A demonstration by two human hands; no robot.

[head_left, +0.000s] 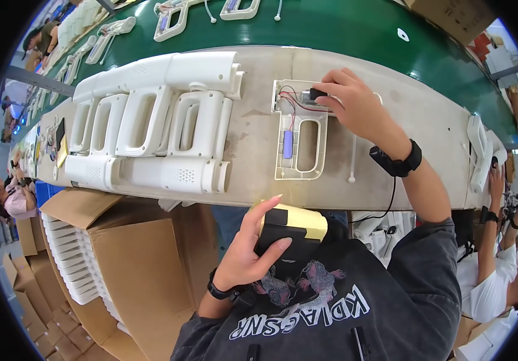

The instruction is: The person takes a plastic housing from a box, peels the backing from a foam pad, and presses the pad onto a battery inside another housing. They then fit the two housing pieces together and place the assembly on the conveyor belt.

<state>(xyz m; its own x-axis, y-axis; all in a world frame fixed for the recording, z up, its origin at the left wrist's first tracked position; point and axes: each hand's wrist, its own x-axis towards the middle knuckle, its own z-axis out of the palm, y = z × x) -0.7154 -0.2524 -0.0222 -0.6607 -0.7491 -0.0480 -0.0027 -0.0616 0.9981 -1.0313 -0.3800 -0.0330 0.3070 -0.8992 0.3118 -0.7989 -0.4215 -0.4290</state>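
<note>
An open white plastic housing shell (320,169) with a loop handle lies on the worktable before me. Inside sit a purple cylindrical battery (288,145), red and black wires (287,103) and a silver motor (305,96). My right hand (355,102) reaches over the shell's top part, its fingers closed on a small black piece (316,93) at the motor. Close to my body, my left hand (244,256) grips a stack of yellow backing paper with black pads (289,227), thumb and fingers around its left side. A white cable with a small tip (352,162) lies right of the shell.
Several assembled white housings (151,123) stand in a group at left. Beyond the table runs a green conveyor belt (331,30) carrying more open shells (172,21). An open cardboard box (141,271) holds white parts (75,256) at lower left. Co-workers sit on both sides.
</note>
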